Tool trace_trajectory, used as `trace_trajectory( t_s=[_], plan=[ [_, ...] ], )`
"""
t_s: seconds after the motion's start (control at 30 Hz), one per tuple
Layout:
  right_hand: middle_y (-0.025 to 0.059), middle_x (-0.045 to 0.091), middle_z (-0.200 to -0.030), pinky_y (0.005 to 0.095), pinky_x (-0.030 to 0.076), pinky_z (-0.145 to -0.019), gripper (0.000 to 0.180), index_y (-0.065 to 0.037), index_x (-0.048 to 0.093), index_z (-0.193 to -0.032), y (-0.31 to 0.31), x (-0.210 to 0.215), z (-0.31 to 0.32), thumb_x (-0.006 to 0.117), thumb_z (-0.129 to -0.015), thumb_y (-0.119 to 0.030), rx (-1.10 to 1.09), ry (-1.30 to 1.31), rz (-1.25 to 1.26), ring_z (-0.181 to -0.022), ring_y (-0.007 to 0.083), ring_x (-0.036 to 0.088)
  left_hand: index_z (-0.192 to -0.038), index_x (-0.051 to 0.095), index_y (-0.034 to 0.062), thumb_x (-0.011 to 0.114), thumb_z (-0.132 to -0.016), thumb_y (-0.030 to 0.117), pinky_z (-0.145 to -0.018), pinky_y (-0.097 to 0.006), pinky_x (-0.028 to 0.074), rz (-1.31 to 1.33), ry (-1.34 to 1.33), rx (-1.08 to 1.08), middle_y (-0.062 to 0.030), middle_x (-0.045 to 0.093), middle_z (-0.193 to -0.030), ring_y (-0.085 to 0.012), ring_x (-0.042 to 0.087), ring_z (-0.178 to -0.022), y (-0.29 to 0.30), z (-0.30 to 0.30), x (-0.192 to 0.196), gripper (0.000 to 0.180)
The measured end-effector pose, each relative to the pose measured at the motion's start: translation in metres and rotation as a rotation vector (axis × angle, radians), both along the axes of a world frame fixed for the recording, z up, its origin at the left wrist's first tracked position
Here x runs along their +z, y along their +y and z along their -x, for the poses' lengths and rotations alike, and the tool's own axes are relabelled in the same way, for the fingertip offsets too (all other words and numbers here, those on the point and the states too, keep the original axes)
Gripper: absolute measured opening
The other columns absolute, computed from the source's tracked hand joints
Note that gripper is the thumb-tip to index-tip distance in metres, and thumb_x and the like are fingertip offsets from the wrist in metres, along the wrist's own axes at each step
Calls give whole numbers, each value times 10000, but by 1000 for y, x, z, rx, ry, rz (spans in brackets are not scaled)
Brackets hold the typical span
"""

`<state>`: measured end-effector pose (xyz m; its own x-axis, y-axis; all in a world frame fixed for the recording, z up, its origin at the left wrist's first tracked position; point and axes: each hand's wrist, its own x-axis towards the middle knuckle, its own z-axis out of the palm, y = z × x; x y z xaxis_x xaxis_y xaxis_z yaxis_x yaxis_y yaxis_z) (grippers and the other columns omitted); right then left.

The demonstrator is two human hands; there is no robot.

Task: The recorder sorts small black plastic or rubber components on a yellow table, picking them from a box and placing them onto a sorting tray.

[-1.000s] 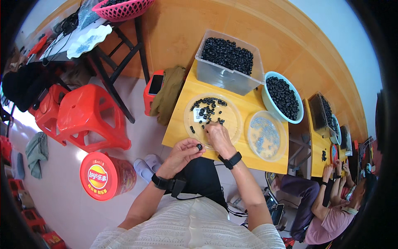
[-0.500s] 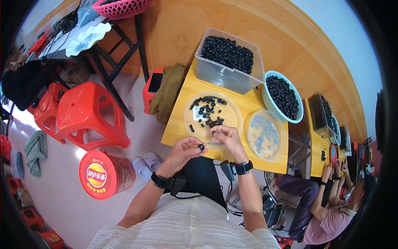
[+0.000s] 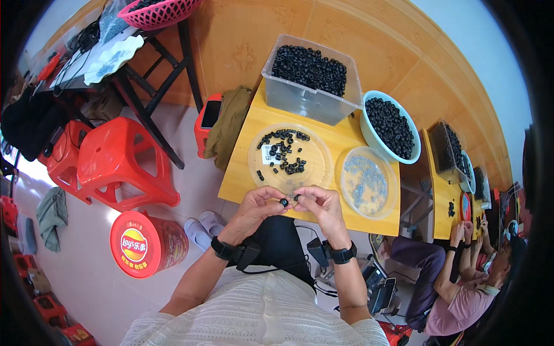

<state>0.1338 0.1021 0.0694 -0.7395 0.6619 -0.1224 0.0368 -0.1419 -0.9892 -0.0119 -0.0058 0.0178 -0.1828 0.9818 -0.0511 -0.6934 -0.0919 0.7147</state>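
My left hand [image 3: 253, 211] is closed in a pinch on a small black ring-like piece [image 3: 284, 202]. Just to its right, my right hand [image 3: 324, 209] pinches another small black piece [image 3: 296, 198], mostly covered by the fingers. Both hands are close together at the near edge of the yellow table [image 3: 235, 177]. Beyond them lies a shallow round clear tray [image 3: 324, 151] with a white label and several short black cylindrical pieces. A second round clear tray [image 3: 376, 214], right of my right hand, holds many tiny silvery-blue parts.
At the table's back stand a clear plastic bin [image 3: 306, 102] and a light-blue basin [image 3: 371, 136], both full of black pieces. Red stools [image 3: 118, 153] and a red bucket [image 3: 134, 245] are on the left floor. A co-worker in a pink top [image 3: 459, 308] sits at the right.
My right hand has come down from the tray's near edge toward my left hand, a black piece between its fingers. The left hand keeps its piece. The whole view has shifted slightly.
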Motion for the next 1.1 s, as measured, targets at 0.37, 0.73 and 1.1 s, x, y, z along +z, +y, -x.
trace_trajectory(
  t_s=[0.37,0.73,1.1],
  plan=[
    [125,580,-728,277,474,-568,155,35,619,-904,-24,20,9,573,-758,56,-17,-119,-695,-646,226,615,-971,565,0,618,-776,-26,-805,-257,486,-38,5,41,-86,611,-966,-152,611,-881,1,-5,-5,204],
    [157,570,-773,358,470,-567,154,15,607,-889,-37,12,16,570,-747,63,-96,-274,-1060,-658,335,587,-940,572,-1,627,-770,-32,-792,-252,489,-20,70,100,-78,612,-961,-129,601,-864,3,-7,-12,182],
    [183,561,-758,406,449,-580,78,24,583,-812,-37,1,23,547,-748,50,-117,-380,-989,-662,369,567,-918,560,14,621,-762,-57,-758,-245,492,14,144,210,-56,617,-905,-109,597,-829,5,-14,-16,182]
  ],
)
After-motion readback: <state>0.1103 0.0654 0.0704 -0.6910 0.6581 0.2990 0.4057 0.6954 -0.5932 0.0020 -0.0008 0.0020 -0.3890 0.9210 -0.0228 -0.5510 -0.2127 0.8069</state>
